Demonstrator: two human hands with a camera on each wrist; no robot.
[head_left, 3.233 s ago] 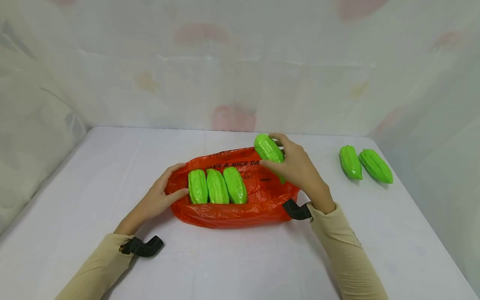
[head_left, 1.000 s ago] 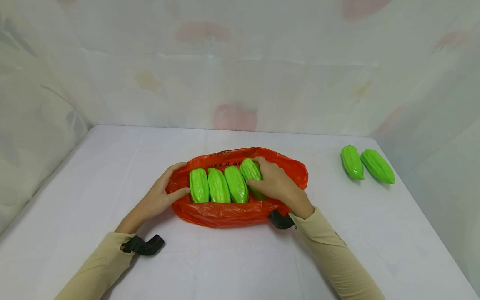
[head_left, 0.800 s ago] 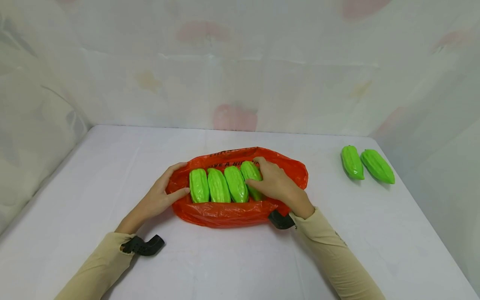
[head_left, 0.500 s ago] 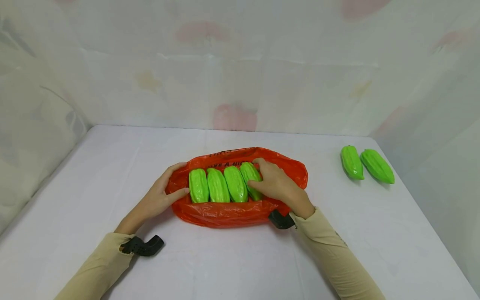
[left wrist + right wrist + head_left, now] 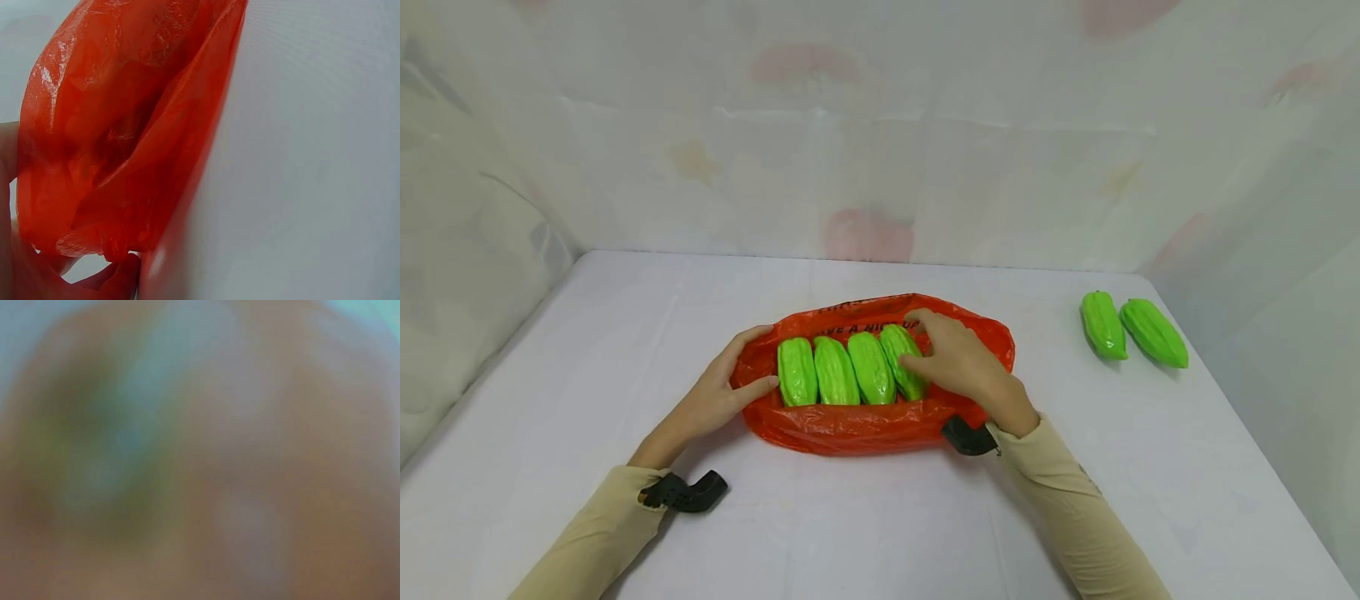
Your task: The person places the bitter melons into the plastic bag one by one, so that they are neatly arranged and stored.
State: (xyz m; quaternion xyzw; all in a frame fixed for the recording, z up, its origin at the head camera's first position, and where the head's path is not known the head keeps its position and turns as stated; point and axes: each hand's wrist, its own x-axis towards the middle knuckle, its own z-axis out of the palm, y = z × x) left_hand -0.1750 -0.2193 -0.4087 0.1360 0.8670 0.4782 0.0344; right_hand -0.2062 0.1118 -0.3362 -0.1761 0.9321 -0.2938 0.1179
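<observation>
A red plastic bag (image 5: 857, 432) with black print lies open-mouthed on the white table. Several bright green ridged fruits (image 5: 837, 372), like bitter melons, sit side by side inside. My left hand (image 5: 715, 396) holds the bag's left end, its thumb at the front rim and its fingers behind; in the left wrist view, fingers (image 5: 115, 281) show below the red plastic. My right hand (image 5: 958, 354) hovers over the bag's right part, loosely bent and apart from the rightmost fruit (image 5: 901, 358). The right wrist view is too blurred to read.
Two more green fruits, one upright (image 5: 1103, 325) and one slanted (image 5: 1154, 332), lie on the table (image 5: 880, 533) near its far right corner. A pale patterned sheet (image 5: 880, 150) hangs behind. Each sleeve cuff carries a black wrist mount (image 5: 688, 492).
My right hand lowered a green fruit into the bag beside the others, let it go and shifted slightly right. The left hand stayed at the bag's left end.
</observation>
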